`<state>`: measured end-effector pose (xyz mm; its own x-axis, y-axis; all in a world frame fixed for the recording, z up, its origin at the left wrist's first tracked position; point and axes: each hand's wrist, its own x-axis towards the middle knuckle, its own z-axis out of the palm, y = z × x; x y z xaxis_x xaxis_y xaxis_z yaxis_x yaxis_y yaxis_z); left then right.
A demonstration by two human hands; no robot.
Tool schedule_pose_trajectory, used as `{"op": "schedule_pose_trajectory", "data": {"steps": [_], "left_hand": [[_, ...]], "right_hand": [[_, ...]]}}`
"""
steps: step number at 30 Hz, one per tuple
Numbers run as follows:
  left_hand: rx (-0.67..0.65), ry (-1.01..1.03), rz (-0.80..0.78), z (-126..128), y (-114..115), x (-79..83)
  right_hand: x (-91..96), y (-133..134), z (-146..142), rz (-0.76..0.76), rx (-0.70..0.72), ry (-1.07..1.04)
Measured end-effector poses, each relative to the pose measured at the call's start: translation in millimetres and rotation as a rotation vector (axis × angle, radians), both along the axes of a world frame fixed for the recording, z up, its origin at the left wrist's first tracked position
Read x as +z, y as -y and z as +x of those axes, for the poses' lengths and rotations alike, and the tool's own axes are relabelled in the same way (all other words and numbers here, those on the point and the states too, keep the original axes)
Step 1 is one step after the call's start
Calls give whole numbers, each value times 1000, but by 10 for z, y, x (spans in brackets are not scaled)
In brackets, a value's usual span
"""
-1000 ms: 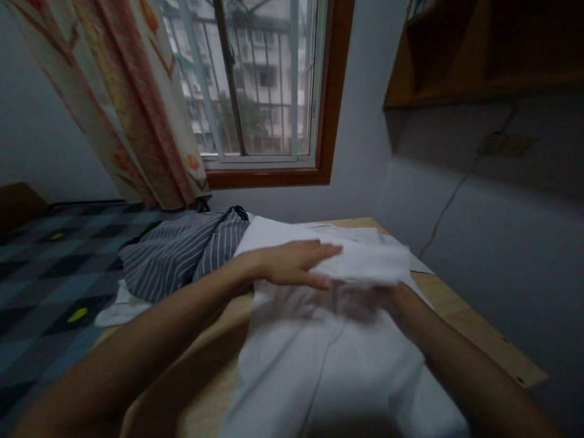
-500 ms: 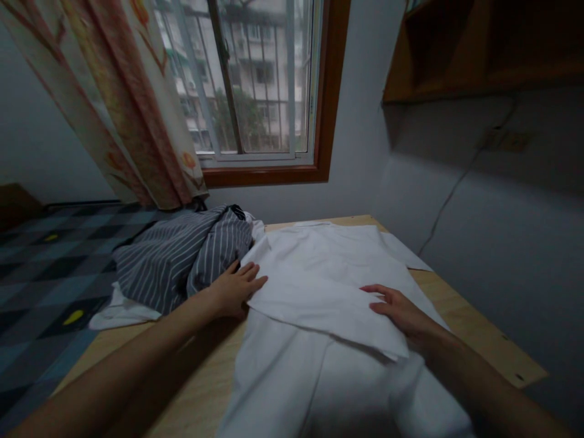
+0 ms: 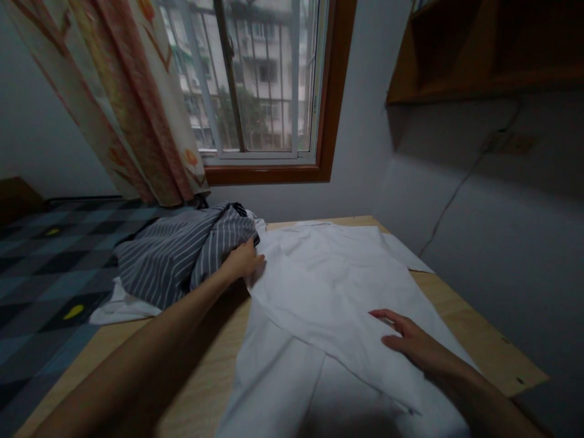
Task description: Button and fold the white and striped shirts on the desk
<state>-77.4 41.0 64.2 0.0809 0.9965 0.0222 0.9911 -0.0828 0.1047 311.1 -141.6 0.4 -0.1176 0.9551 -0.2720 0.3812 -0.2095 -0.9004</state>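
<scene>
Presumably light and limp; take white garment by edge beside left hand (cannot tell if gripping), opposite loosely spread right hand.

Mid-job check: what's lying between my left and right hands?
In the head view, the white cloth lies spread between the left hand and the right hand; nothing else shows there.

A shirt lies on a table, under the right fingers and right of the left fingers. Clothes sit just left of the left fingers, a bed farther left, a window beyond both, a shelf high to their right.
</scene>
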Motion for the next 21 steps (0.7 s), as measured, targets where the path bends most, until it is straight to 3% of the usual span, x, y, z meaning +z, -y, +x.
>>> {"op": "schedule_pose_trajectory", "data": {"steps": [5, 7, 12, 17, 21], "left_hand": [[303, 329, -105, 115, -284, -258], [365, 397, -136, 107, -328, -313], [376, 480, -139, 14, -270, -267], [220, 318, 102, -52, -110, -184], [344, 524, -17, -18, -63, -186]], "right_hand": [[-19, 32, 18, -15, 5, -119], [-40, 43, 25, -15, -15, -161], [-121, 62, 73, -29, -25, -148], [-212, 87, 125, 23, -30, 6], [-211, 104, 218, 49, 6, 170]]}}
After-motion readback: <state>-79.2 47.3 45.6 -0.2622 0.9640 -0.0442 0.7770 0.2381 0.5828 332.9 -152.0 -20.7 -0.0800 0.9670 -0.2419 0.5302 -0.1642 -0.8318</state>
